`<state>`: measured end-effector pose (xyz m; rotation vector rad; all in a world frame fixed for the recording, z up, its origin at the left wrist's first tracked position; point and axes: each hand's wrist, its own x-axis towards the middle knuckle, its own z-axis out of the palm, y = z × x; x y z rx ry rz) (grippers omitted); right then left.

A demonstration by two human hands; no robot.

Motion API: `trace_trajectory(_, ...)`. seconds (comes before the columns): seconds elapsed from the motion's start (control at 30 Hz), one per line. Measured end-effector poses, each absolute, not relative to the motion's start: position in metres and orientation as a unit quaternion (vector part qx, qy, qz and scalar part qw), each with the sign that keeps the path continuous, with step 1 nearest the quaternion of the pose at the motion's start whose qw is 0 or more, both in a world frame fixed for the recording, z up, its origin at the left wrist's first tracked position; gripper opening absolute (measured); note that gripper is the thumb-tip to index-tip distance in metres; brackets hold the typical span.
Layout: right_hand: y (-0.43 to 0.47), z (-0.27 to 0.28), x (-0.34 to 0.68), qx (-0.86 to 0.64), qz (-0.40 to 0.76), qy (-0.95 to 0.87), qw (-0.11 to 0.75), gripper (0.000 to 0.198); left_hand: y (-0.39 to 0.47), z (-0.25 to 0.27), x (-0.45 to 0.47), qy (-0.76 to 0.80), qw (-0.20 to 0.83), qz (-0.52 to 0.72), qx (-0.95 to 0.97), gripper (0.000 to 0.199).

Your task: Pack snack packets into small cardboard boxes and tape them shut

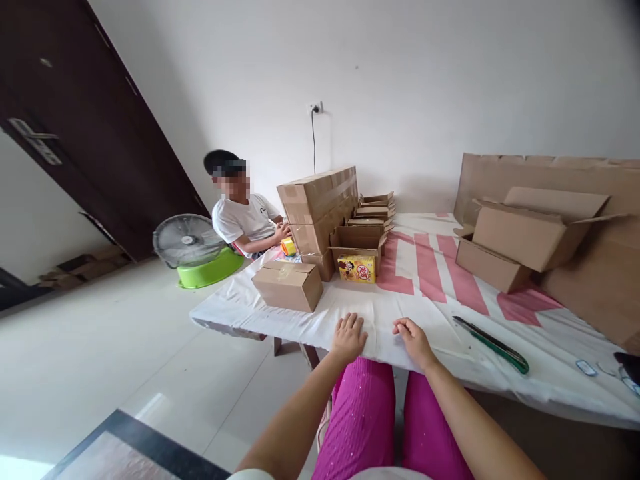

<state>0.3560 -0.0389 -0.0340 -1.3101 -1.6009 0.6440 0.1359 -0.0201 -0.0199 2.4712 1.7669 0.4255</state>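
Note:
My left hand (350, 338) lies flat at the table's front edge, fingers stretched out, holding nothing. A little to its right, my right hand (414, 341) rests on the white cloth with its fingers curled in; nothing shows in them. Beyond my left hand stands a closed cardboard box (289, 285) with tape on top. Farther in, a yellow printed box (357, 269) stands upright against an open cardboard carton (360, 240). To the right of my right hand lies a green and black utility knife (493, 343), apart from it.
Taped cartons (320, 200) are stacked at the back left, with several open cartons behind. More open boxes (520, 233) lean at the right before a large cardboard sheet (590, 293). A seated person (250, 223) is beside a tape roll (289, 247). A fan (187, 240) stands on the floor.

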Motion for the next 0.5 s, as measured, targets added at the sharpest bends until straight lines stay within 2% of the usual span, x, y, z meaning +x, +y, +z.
trace_trajectory(0.1, -0.037, -0.036, 0.358, -0.532, 0.243, -0.655, 0.478, 0.033, -0.049, -0.024, 0.133, 0.563, 0.013, 0.141, 0.814, 0.044)
trace_trajectory(0.2, -0.035, -0.037, 0.357, -0.526, 0.223, -0.677, 0.465, 0.036, -0.068, -0.028, 0.131, 0.550, -0.003, 0.141, 0.823, 0.044)
trace_trajectory(0.4, -0.051, -0.036, 0.336, -0.477, 0.188, -0.776, 0.368, 0.040, -0.075, -0.033, 0.129, 0.542, -0.024, 0.136, 0.829, 0.046)
trace_trajectory(0.5, -0.081, -0.039, 0.330, -0.459, 0.166, -0.812, 0.321, 0.051, -0.074, -0.033, 0.128, 0.536, -0.035, 0.139, 0.832, 0.046)
